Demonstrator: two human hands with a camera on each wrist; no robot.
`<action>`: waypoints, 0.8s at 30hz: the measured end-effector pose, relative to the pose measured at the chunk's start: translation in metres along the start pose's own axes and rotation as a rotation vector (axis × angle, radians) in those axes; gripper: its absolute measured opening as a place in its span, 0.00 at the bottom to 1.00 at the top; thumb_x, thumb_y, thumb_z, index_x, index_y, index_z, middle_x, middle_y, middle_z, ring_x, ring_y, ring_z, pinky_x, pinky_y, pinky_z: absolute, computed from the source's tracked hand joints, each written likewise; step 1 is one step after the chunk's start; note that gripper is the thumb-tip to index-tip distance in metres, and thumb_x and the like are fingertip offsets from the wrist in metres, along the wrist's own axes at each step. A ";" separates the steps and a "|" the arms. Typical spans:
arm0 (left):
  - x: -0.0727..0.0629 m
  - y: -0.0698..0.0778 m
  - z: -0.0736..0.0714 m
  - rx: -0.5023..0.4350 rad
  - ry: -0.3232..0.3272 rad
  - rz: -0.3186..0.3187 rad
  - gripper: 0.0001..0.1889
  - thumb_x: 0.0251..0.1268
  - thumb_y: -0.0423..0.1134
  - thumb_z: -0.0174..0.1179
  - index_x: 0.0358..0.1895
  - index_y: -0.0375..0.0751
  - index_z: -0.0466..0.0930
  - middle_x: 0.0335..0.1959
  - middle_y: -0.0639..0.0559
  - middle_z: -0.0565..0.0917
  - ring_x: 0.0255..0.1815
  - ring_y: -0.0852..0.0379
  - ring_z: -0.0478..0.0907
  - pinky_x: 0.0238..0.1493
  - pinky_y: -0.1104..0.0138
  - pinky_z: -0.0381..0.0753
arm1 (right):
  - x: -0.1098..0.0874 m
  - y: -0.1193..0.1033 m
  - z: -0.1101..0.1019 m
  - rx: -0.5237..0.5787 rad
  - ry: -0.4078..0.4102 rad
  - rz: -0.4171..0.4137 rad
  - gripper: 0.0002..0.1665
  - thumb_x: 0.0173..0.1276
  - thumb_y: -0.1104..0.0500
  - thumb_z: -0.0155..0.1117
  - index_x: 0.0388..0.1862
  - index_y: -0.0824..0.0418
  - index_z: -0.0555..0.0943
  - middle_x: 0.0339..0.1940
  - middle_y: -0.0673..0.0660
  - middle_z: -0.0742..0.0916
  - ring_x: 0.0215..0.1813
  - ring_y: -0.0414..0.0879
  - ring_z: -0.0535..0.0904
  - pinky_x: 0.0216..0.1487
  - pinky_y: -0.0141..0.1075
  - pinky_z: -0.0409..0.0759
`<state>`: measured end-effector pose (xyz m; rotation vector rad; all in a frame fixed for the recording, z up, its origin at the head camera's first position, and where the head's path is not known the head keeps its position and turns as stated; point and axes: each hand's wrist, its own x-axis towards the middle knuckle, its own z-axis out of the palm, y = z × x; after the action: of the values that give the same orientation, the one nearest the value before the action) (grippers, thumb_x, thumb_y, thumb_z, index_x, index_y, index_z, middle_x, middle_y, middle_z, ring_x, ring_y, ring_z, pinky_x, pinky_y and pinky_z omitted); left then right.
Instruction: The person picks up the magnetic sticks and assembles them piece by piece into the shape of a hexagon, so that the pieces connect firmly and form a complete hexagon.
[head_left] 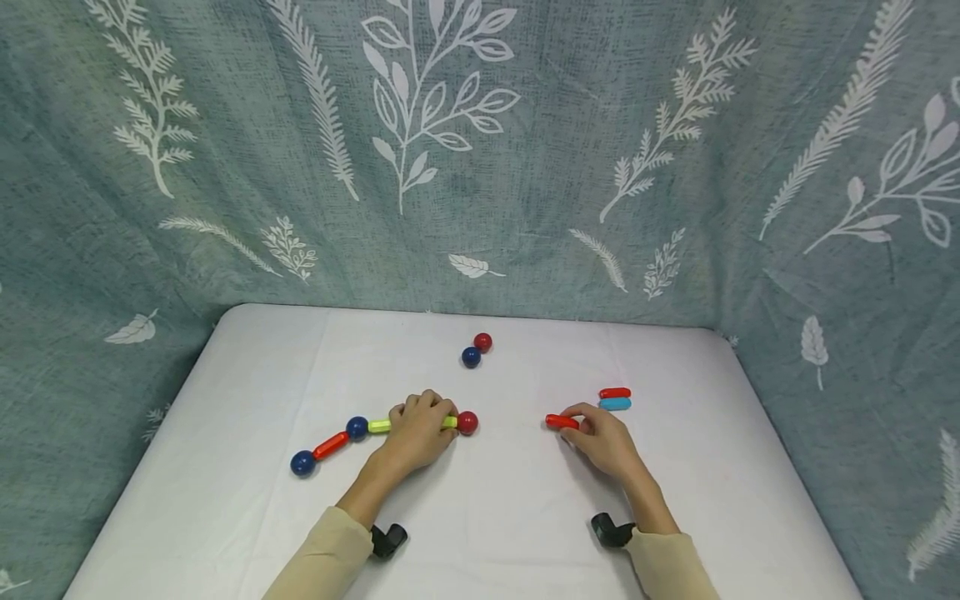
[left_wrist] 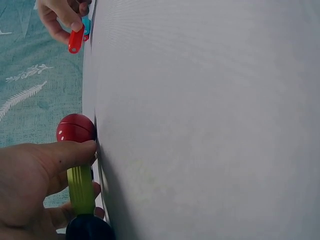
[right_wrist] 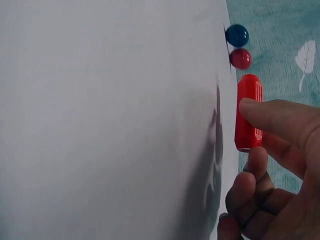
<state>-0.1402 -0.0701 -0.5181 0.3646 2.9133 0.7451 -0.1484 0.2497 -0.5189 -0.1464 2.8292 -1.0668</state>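
Note:
My left hand (head_left: 422, 429) grips a yellow-green rod (left_wrist: 81, 192) near the red ball (head_left: 467, 422) at its right end. The rod's other end meets a blue ball (head_left: 357, 428), from which a red rod (head_left: 332, 445) leads to another blue ball (head_left: 303, 463), all in one chain. To the right, my right hand (head_left: 600, 439) pinches a loose red rod (right_wrist: 248, 112) between thumb and fingers, a gap away from the chain's red ball. Part of the yellow-green rod is hidden under the left fingers.
Beyond the hands, a red ball (head_left: 483, 342) and a blue ball (head_left: 471, 357) lie side by side on the white table (head_left: 510, 517). Another red rod (head_left: 615, 392) and a light blue rod (head_left: 615, 404) lie just past the right hand. A patterned green curtain (head_left: 540, 208) hangs behind.

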 end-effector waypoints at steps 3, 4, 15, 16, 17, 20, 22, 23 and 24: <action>0.000 0.000 0.000 0.008 -0.004 -0.002 0.13 0.66 0.43 0.67 0.52 0.50 0.82 0.54 0.47 0.76 0.60 0.41 0.68 0.62 0.37 0.59 | 0.002 -0.006 0.006 0.017 -0.010 -0.022 0.14 0.65 0.59 0.72 0.50 0.55 0.85 0.22 0.53 0.74 0.24 0.46 0.68 0.26 0.35 0.63; 0.000 0.000 0.000 0.009 -0.001 0.000 0.13 0.66 0.43 0.67 0.51 0.50 0.82 0.54 0.47 0.76 0.60 0.41 0.69 0.62 0.37 0.59 | 0.003 -0.007 0.008 0.022 -0.013 -0.026 0.14 0.65 0.60 0.73 0.50 0.55 0.85 0.22 0.53 0.74 0.24 0.46 0.67 0.26 0.35 0.63; 0.000 0.000 -0.001 0.016 -0.005 -0.003 0.12 0.66 0.43 0.67 0.51 0.50 0.82 0.53 0.47 0.76 0.60 0.40 0.69 0.61 0.36 0.59 | 0.008 -0.024 0.027 0.031 -0.043 -0.071 0.14 0.63 0.59 0.75 0.47 0.54 0.86 0.22 0.52 0.74 0.27 0.46 0.68 0.28 0.35 0.64; 0.000 0.000 -0.001 0.016 -0.003 -0.001 0.12 0.66 0.43 0.67 0.51 0.50 0.82 0.53 0.47 0.76 0.60 0.40 0.69 0.61 0.36 0.59 | 0.009 -0.025 0.028 0.031 -0.046 -0.073 0.13 0.63 0.59 0.75 0.47 0.54 0.86 0.22 0.52 0.74 0.27 0.46 0.68 0.28 0.35 0.63; 0.000 0.000 -0.001 0.016 -0.002 -0.001 0.12 0.66 0.43 0.67 0.51 0.50 0.82 0.53 0.47 0.76 0.60 0.40 0.69 0.61 0.36 0.60 | 0.009 -0.028 0.030 0.031 -0.050 -0.075 0.14 0.63 0.59 0.75 0.47 0.53 0.86 0.23 0.52 0.74 0.27 0.46 0.68 0.28 0.35 0.64; 0.000 0.000 -0.001 0.018 -0.004 -0.003 0.12 0.66 0.43 0.67 0.51 0.51 0.82 0.53 0.48 0.76 0.60 0.40 0.69 0.62 0.36 0.59 | 0.011 -0.034 0.034 0.034 -0.064 -0.086 0.13 0.63 0.59 0.75 0.47 0.53 0.86 0.24 0.51 0.74 0.28 0.46 0.68 0.29 0.36 0.64; 0.001 0.000 -0.001 0.018 -0.005 -0.004 0.12 0.66 0.43 0.67 0.51 0.51 0.82 0.53 0.48 0.76 0.60 0.40 0.69 0.62 0.36 0.59 | 0.012 -0.038 0.036 0.037 -0.068 -0.095 0.13 0.63 0.59 0.75 0.47 0.53 0.86 0.24 0.51 0.74 0.28 0.46 0.69 0.29 0.36 0.64; 0.001 0.000 -0.001 0.018 -0.005 -0.004 0.12 0.66 0.43 0.67 0.51 0.50 0.82 0.53 0.48 0.76 0.60 0.40 0.69 0.62 0.36 0.59 | 0.012 -0.039 0.037 0.036 -0.071 -0.098 0.13 0.63 0.59 0.75 0.46 0.53 0.86 0.24 0.51 0.74 0.28 0.45 0.69 0.29 0.36 0.65; 0.001 0.000 -0.001 0.018 -0.005 -0.004 0.12 0.66 0.43 0.67 0.51 0.50 0.82 0.53 0.48 0.76 0.59 0.41 0.69 0.62 0.36 0.59 | 0.013 -0.041 0.039 0.035 -0.074 -0.102 0.13 0.63 0.59 0.75 0.46 0.53 0.86 0.23 0.51 0.74 0.28 0.45 0.69 0.29 0.36 0.65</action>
<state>-0.1413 -0.0702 -0.5174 0.3619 2.9171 0.7172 -0.1536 0.1922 -0.5216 -0.3225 2.7619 -1.1062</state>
